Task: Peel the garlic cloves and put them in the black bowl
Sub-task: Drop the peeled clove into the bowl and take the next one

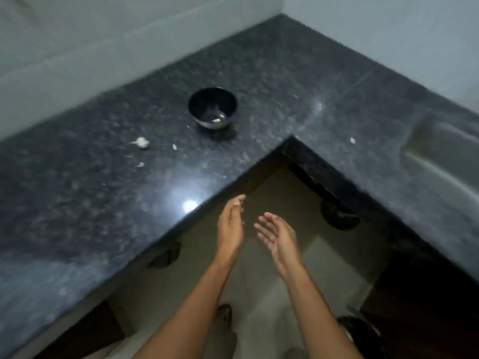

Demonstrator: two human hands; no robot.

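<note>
The black bowl (213, 108) stands on the dark speckled desk (77, 203), near the inner corner of its L-shape. One small pale piece (216, 120) lies at the bowl's bottom; blur makes it hard to say whether it is a peeled clove. To the bowl's left on the desk lies a whitish garlic lump (142, 142), with two smaller pale scraps (175, 146) near it, too smeared to tell skin from clove. Another pale fleck (352, 140) lies apart on the right-hand wing of the desk.

Both hands hover off the desk's edge, above the floor. The left hand (230, 224) is seen edge-on, fingers straight and together, holding nothing. The right hand (278, 235) faces palm up, fingers spread and relaxed, also empty. A sink (440, 156) is cut off at the right edge.
</note>
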